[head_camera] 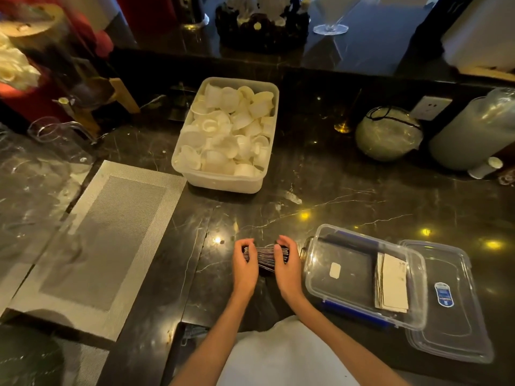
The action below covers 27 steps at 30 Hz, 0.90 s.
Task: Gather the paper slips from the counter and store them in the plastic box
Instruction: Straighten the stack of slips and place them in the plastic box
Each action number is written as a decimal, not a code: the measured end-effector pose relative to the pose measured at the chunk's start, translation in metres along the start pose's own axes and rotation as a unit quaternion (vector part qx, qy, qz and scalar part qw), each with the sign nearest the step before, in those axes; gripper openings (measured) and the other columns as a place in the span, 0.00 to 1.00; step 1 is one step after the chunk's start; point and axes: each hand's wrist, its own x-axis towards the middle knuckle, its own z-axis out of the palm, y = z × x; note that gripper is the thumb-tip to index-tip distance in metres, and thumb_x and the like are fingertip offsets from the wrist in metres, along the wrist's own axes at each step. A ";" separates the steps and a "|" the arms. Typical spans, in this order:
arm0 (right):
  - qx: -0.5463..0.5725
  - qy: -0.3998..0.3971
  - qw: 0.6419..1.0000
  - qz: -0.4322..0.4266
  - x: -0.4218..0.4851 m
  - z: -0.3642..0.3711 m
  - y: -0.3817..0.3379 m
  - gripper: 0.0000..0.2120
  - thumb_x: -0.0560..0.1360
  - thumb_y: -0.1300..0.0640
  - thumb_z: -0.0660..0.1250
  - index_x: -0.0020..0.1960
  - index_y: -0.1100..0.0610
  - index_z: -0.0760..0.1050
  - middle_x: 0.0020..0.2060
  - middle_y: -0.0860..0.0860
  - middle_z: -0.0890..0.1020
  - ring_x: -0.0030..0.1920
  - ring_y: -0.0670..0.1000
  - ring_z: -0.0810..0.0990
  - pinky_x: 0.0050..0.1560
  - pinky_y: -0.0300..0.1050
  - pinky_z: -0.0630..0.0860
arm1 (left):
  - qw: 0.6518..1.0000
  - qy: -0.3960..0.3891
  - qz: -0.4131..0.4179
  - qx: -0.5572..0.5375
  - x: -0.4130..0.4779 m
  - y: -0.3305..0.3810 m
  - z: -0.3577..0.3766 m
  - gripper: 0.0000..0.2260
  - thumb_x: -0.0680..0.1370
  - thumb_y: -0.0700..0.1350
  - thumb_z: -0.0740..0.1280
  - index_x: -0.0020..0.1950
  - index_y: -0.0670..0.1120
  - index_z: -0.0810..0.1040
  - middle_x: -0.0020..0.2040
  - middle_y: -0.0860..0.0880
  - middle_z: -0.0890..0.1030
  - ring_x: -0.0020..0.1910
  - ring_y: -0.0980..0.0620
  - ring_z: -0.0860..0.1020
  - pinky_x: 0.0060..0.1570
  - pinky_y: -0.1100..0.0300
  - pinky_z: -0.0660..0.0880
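A stack of dark paper slips [266, 256] with pale edges stands on the black marble counter, squeezed between both hands. My left hand [245, 264] grips its left end and my right hand [288, 264] grips its right end. Just to the right sits the clear plastic box [348, 274], open, with a bundle of pale slips [393, 285] leaning at its right side and a dark bundle at the back. Its clear lid [457, 324] lies under and beside it on the right.
A white tub of small white cups [228, 179] stands behind the hands. A grey woven placemat [92, 246] lies at the left beside clear glassware [55, 140]. A round green jar [387, 135] and a tall container [473, 135] stand at the back right.
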 end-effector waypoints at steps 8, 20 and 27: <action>0.014 0.064 0.998 -0.001 0.012 0.014 0.006 0.13 0.81 0.49 0.61 0.63 0.50 0.73 0.58 0.47 0.78 0.59 0.47 0.78 0.57 0.50 0.82 | 0.998 0.006 0.030 0.049 0.019 0.000 0.005 0.07 0.82 0.42 0.59 0.52 0.51 0.75 0.47 0.55 0.80 0.45 0.58 0.80 0.39 0.69 0.77; 0.001 0.081 0.996 -0.025 0.028 0.022 -0.009 0.07 0.78 0.44 0.62 0.54 0.42 0.72 0.50 0.43 0.79 0.52 0.44 0.80 0.48 0.41 0.81 | 0.996 0.072 0.027 0.048 0.032 0.011 0.020 0.07 0.81 0.40 0.59 0.49 0.49 0.75 0.49 0.46 0.79 0.49 0.49 0.77 0.46 0.60 0.74; 0.052 0.126 0.991 -0.003 0.020 0.026 -0.006 0.07 0.80 0.53 0.63 0.57 0.49 0.76 0.51 0.45 0.80 0.53 0.42 0.79 0.49 0.31 0.77 | 0.995 0.086 0.011 0.047 0.036 0.008 0.021 0.09 0.82 0.43 0.57 0.44 0.47 0.73 0.44 0.43 0.77 0.45 0.45 0.77 0.45 0.50 0.75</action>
